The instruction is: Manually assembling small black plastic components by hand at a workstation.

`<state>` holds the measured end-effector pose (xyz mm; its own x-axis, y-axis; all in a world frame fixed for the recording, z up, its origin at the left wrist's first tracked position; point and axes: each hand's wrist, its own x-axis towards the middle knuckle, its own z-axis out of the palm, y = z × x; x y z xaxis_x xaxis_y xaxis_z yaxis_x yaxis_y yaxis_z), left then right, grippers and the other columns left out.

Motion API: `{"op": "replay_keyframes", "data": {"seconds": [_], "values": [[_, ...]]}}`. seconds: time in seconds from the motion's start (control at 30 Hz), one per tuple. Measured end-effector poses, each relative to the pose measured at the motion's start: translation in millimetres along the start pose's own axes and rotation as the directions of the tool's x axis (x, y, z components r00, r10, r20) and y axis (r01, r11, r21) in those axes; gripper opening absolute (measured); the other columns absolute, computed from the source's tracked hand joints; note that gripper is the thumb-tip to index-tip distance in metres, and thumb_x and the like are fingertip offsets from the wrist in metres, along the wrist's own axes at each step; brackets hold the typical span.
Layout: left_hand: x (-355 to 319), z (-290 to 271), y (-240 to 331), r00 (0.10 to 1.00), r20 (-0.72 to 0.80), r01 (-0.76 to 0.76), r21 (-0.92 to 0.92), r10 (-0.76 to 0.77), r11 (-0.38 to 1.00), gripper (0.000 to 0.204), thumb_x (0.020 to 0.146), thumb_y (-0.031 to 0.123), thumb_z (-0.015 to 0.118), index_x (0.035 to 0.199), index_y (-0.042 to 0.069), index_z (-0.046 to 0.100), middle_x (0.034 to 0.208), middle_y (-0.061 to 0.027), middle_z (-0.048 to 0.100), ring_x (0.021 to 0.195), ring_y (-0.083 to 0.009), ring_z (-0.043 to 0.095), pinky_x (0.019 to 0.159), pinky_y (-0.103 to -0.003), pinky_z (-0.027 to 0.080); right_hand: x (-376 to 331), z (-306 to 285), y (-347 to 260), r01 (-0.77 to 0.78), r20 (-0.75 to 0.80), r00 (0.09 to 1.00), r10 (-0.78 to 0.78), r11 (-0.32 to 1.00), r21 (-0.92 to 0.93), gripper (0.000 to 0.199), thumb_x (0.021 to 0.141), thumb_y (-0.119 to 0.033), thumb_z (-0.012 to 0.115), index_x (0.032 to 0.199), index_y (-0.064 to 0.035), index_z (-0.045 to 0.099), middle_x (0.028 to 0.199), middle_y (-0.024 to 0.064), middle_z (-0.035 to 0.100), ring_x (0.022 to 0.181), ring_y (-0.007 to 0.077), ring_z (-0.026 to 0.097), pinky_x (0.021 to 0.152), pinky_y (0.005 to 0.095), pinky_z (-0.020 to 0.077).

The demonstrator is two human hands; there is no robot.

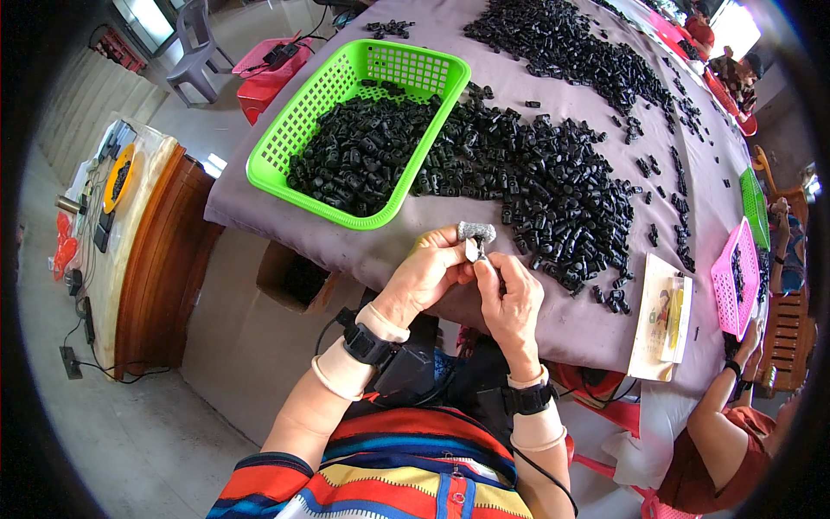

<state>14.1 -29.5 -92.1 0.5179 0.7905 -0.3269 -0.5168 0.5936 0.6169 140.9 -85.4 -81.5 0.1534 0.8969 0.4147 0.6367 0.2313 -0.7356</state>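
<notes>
Both hands, left hand point(425, 270) and right hand point(510, 298), pinch a small black part point(478, 251) together beside a green basket point(285, 147), a flat cream packet point(661, 316) lying at the grey table point(571, 324) edge

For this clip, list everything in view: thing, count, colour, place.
green basket: one, bright green, table's left, part-filled with black parts
black plastic parts: too many to count, heaped across the table
table cover: one, grey-purple
pink basket: one, right edge
second green basket: one, far right
card packet: one, pale, near right edge
grey chair: one, top left
co-worker's arm: one, lower right
small part: one, pale, pinched between both hands
left hand: grey-wrapped thumb, black wristband
right hand: black wristband
</notes>
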Motion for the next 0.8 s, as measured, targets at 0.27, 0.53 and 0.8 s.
{"op": "replay_keyframes", "data": {"seconds": [0.27, 0.53, 0.8], "values": [[-1.1, -0.2, -0.8, 1.0, 0.003, 0.003, 0.02, -0.003, 1.0, 0.018, 0.09, 0.006, 0.047, 0.102, 0.004, 0.061, 0.073, 0.0023, 0.056, 0.059, -0.0055, 0.05, 0.055, -0.018, 0.043, 1.9, 1.1, 1.4, -0.03, 0.019, 0.999, 0.031, 1.0, -0.006, 0.013, 0.08, -0.016, 0.064, 0.082, -0.0041, 0.059, 0.072, 0.01, 0.06, 0.061, 0.0271, 0.059, 0.054, 0.0324, 0.0452], [-1.1, 1.4, -0.2, 0.999, 0.033, -0.013, 0.05, 0.011, 0.999, 0.018, 0.091, 0.007, 0.047, 0.103, 0.005, 0.06, 0.076, 0.0021, 0.057, 0.06, -0.0046, 0.05, 0.055, -0.017, 0.043, 3.1, 0.5, 0.1, -0.039, -0.005, 0.999, 0.04, 0.999, 0.021, 0.011, 0.081, -0.014, 0.063, 0.082, -0.0034, 0.059, 0.07, 0.0108, 0.06, 0.06, 0.0258, 0.059, 0.055, 0.0317, 0.0454], [-7.3, 4.9, -1.0, 0.99, 0.087, -0.129, 0.262, 0.109, 0.956, 0.016, 0.088, 0.008, 0.054, 0.103, 0.006, 0.06, 0.078, 0.0026, 0.059, 0.061, -0.005, 0.053, 0.053, -0.018, 0.042, -3.6, -6.7, 4.1, -0.281, -0.07, 0.946, 0.317, 0.907, 0.312, 0.014, 0.088, -0.014, 0.055, 0.088, 0.0002, 0.058, 0.064, 0.0028, 0.053, 0.057, 0.0085, 0.046, 0.053, 0.0243, 0.0392]]}}
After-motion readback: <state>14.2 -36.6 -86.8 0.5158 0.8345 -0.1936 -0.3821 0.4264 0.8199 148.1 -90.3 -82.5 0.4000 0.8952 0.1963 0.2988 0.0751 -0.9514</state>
